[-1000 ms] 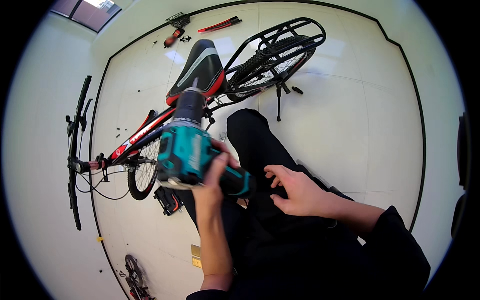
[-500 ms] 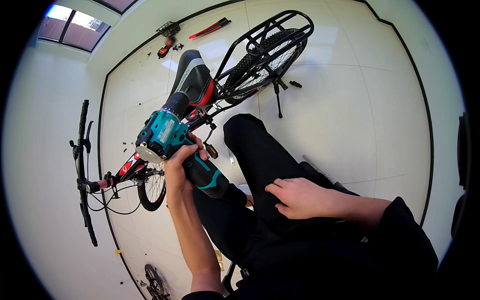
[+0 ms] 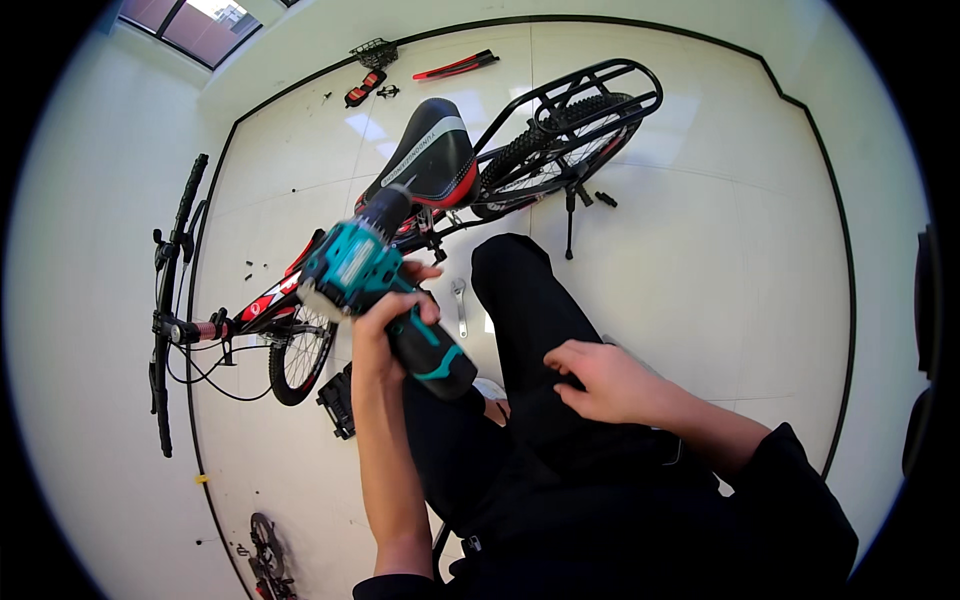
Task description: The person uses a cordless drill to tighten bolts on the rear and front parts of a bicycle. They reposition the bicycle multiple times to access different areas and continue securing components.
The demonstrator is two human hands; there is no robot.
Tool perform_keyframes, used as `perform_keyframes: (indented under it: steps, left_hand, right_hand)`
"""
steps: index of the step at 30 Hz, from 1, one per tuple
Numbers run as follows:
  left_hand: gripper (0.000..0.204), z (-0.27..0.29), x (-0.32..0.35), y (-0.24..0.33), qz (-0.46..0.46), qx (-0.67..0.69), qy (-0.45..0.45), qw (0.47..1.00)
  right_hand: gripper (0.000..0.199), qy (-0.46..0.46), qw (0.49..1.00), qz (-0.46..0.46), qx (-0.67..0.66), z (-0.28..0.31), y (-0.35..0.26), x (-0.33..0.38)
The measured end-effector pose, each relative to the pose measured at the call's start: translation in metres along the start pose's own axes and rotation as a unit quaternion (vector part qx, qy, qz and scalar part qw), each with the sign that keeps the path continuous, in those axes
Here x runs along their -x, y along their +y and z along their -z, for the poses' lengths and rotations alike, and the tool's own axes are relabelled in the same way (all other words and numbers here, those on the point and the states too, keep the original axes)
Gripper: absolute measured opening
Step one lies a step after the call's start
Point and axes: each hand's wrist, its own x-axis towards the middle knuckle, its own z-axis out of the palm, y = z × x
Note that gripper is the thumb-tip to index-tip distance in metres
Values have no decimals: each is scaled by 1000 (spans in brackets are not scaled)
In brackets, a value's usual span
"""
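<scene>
One-handed, gripping a teal-and-black cordless drill (image 3: 358,262) in the left hand (image 3: 392,308), with fingers and thumb wrapping round its handle. Holding it raised over the bicycle (image 3: 268,302), in from the left edge of the floor (image 3: 720,270), and pointing its bit toward the saddle (image 3: 430,150); not making clear any contact at the tip. Holding the right hand (image 3: 605,380) over the black trousers (image 3: 513,290), half-curled, with a gap between thumb and fingers and nothing visible inside.

Judging from what shows, counting the saddle, rear rack (image 3: 656,92), kickstand (image 3: 570,225), handlebar (image 3: 186,205), front wheel (image 3: 300,365) and rear wheel (image 3: 520,160) as already in place. Counting as unattached a red-and-black mudguard (image 3: 457,66) and a black wire basket (image 3: 374,53), both lying near the floor's far edge, left of its middle. Seeing also an adjustable wrench (image 3: 460,305) lying between bicycle and trousers, and a dark tool case (image 3: 338,406) just left of the left forearm (image 3: 385,450). Giving no sure sign of finished fastening, so being unable to tell what is remaining there.
</scene>
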Motion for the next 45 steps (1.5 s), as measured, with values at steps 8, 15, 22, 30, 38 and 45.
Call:
perform_keyframes:
  steps: [8,15,22,30,38,45]
  left_hand:
    - [41,88,134,4,5,-21,113,993]
    - [44,129,247,-20,16,102,315,943]
    - [42,144,316,-70,-81,209,431,874]
    - [42,162,338,-106,-93,269,461,840]
    - [41,159,341,-100,-68,276,480,830]
    - [35,154,344,-110,-80,305,506,802]
  right_hand:
    - [40,247,968,1,-49,54,4,-93]
    - [97,276,951,-138,37,68,-8,-248]
    - [71,328,938,-103,48,48,1,-268]
    - [69,351,911,-190,102,75,3,-280]
    - [62,328,824,62,457,92,-39,-319]
    - [61,147,806,-166,549,80,-21,-362]
